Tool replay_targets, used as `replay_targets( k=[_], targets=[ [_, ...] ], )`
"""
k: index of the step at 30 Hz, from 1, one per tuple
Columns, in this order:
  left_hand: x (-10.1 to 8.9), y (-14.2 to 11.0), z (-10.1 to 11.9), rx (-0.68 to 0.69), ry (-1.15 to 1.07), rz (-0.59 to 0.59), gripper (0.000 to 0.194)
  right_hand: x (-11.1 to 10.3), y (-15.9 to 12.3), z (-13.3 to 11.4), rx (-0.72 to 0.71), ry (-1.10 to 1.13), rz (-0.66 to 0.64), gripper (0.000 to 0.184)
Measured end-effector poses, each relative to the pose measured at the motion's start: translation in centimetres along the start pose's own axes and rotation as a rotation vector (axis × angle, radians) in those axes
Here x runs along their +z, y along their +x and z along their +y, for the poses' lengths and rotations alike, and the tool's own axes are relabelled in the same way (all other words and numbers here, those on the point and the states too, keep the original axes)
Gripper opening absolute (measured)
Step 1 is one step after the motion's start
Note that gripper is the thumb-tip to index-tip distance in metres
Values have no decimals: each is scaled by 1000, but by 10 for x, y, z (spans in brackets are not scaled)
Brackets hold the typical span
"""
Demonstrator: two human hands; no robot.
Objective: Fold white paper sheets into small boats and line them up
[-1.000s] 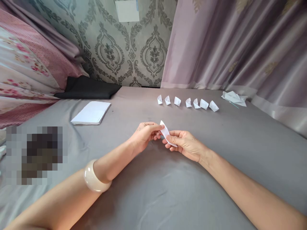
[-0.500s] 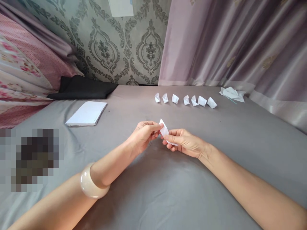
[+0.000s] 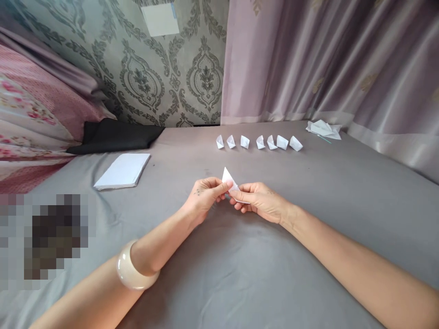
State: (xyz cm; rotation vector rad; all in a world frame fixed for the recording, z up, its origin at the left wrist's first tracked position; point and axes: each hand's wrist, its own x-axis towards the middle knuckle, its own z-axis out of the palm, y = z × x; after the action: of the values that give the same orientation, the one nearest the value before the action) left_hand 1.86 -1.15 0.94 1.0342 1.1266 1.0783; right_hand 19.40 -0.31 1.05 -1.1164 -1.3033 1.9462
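Observation:
Between my two hands is a small piece of folded white paper (image 3: 227,176), its pointed corner sticking up toward the wall. My left hand (image 3: 209,189) pinches it from the left, thumb on top. From the right, my right hand (image 3: 255,198) grips its lower part between thumb and fingers, and those fingers hide much of the paper. A pale bangle (image 3: 135,269) circles my left forearm. Beyond my hands, several small folded white paper shapes (image 3: 244,142) stand in a row on the grey sheet (image 3: 192,155).
A stack of white paper (image 3: 123,170) lies to the left, with a folded black cloth (image 3: 120,135) behind it. Loose white papers (image 3: 324,129) and a thin bluish strip (image 3: 325,140) lie at the far right by the mauve curtain (image 3: 295,59). A blurred patch covers the left edge.
My thumbs have shifted closer together on the paper, and its upper point now shows as a wider triangle. The view has turned slightly, so the wall and far items sit differently.

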Motion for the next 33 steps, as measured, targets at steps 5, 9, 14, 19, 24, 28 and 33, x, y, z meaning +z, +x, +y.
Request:
replay_targets(
  k=[5, 9, 14, 19, 24, 28, 33],
  targets=[
    [1, -1, 2, -39, -160, -5, 32, 2, 0, -2, -52, -11, -47, 26],
    [0, 1, 3, -57, -185, -41, 27, 5, 0, 1, -111, -80, 20, 26],
    [-3, 2, 5, -15, -131, -28, 28, 7, -2, 5, -84, -92, 16, 26],
    [-5, 4, 5, 20, -148, 70, 30, 8, -3, 2, 11, -57, 14, 28],
    [-4, 3, 6, -28, -143, 23, 30, 10, -5, 0, 13, -93, 48, 32],
    [-1, 1, 5, 3, -211, 20, 31, 16, -6, -2, 7, -137, 41, 36],
    [-2, 4, 2, 14, -268, 16, 30, 26, -5, 3, -61, -288, 162, 33]
  ],
)
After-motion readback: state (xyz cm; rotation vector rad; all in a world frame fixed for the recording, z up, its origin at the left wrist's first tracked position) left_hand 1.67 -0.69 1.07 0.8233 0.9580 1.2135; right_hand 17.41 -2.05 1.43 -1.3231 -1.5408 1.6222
